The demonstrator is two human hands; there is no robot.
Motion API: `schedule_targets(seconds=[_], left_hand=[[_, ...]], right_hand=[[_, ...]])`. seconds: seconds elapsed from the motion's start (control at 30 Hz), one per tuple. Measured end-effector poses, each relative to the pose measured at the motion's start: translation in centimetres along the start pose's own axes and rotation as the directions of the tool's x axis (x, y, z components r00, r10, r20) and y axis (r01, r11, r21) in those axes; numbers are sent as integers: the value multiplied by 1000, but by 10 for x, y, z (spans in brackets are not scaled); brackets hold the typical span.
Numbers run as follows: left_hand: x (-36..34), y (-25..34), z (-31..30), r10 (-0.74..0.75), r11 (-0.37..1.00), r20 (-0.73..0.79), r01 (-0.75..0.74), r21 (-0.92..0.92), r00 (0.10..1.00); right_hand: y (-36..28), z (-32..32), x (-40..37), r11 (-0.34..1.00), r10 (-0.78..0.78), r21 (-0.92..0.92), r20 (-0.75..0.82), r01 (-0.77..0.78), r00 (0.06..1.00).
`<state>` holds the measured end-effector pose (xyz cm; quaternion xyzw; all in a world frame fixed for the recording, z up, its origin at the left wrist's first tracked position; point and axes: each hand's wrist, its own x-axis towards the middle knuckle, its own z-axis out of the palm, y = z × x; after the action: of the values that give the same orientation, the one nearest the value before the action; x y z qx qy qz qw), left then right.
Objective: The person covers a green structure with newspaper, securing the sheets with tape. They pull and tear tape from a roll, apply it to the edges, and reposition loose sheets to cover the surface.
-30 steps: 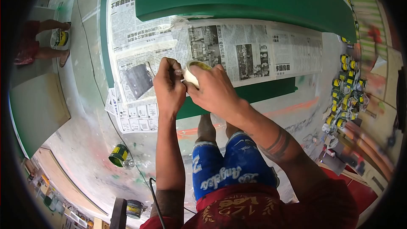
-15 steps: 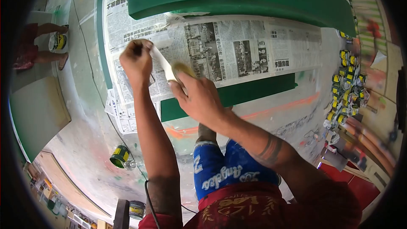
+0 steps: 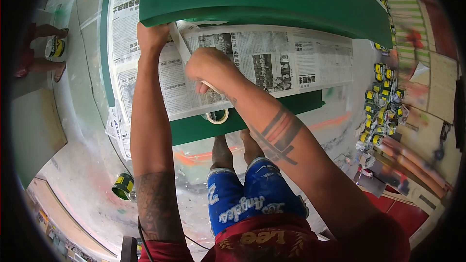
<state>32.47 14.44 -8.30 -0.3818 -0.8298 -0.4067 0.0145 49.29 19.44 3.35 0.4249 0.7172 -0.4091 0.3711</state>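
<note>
My left hand [image 3: 153, 39] is at the lower left edge of the large green panel [image 3: 262, 0], its fingertips hidden by the panel. A pale tape strip [image 3: 180, 43] runs from beside it to my right hand [image 3: 208, 65], whose fingers are curled closed on the tape. Below the right hand is a tape roll [image 3: 224, 117], seen as a pale ring in front of a lower green strip [image 3: 189, 131]; what supports it is unclear. Newspaper sheets [image 3: 310, 58] spread beneath both hands.
Several green and yellow cans [image 3: 383, 73] stand at the right. Another can [image 3: 123, 186] is on the floor at lower left. At the far left, a person's legs [image 3: 48, 60] show beside a can [image 3: 55, 47]. A green-tinted panel [image 3: 39, 136] lies below them.
My left hand has moved up to the green panel's edge, hiding its fingertips. My right hand has turned and curled over, and the tape roll now shows below it. The view has shifted slightly.
</note>
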Motion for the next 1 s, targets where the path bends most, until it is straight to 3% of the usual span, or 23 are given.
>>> schedule_targets(seconds=[0.1, 0.17, 0.27, 0.33, 0.37, 0.43, 0.47, 0.53, 0.57, 0.63, 0.77, 0.83, 0.9, 0.97, 1.0], left_hand=[[2, -6, 6, 34, 998, 10, -35, 59, 999], [-2, -6, 7, 70, 994, 13, -71, 80, 997], [-5, 1, 5, 77, 990, -50, -70, 126, 996], [-3, 5, 0, 158, 987, -210, -147, 66, 965], [-3, 6, -4, 158, 987, -213, -147, 68, 964], [-7, 5, -13, -93, 993, -172, 79, -84, 981], [-12, 4, -18, -95, 993, -177, 82, -81, 980], [-27, -4, -23, 120, 987, 20, -117, -110, 993], [-36, -3, -25, 118, 987, 20, -115, -109, 993], [-52, 14, -28, 192, 953, 275, -246, 178, 942], [-51, 20, -31, 77, 930, 395, -209, 303, 915], [-45, 14, -31, 60, 934, 414, -197, 298, 909], [-41, 14, -32, -6, 950, 413, -124, 286, 911], [-45, 15, -33, -2, 965, 343, -87, 245, 939], [-46, 18, -35, 11, 959, 341, -106, 262, 940]], right_hand=[[-13, -9, 2, 998, 57, -27, 20, -57, 998], [-21, -8, 20, 973, 142, -202, 136, -113, 980], [-29, -11, 10, 967, 120, -235, 81, -98, 989], [-27, -7, 23, 973, 92, -219, 63, -76, 994], [-26, -5, 31, 977, 68, -203, 45, -57, 997], [-31, -7, 29, 973, 87, -217, 43, -76, 995], [-34, -8, 28, 969, 110, -228, 44, -97, 993], [-37, -9, 26, 963, 123, -248, 43, -109, 991], [-37, -9, 25, 957, 142, -262, 42, -127, 989], [-39, -12, 19, 944, 135, -308, 42, -116, 990], [-41, -13, 14, 902, 110, -422, 22, -91, 994], [-43, -13, 15, 908, 112, -413, 76, -71, 991], [-41, -8, 24, 859, 79, -507, -12, -74, 997], [-39, -9, 27, 896, 91, -436, -5, -85, 996], [-39, -7, 23, 912, 112, -383, -109, -146, 988]])
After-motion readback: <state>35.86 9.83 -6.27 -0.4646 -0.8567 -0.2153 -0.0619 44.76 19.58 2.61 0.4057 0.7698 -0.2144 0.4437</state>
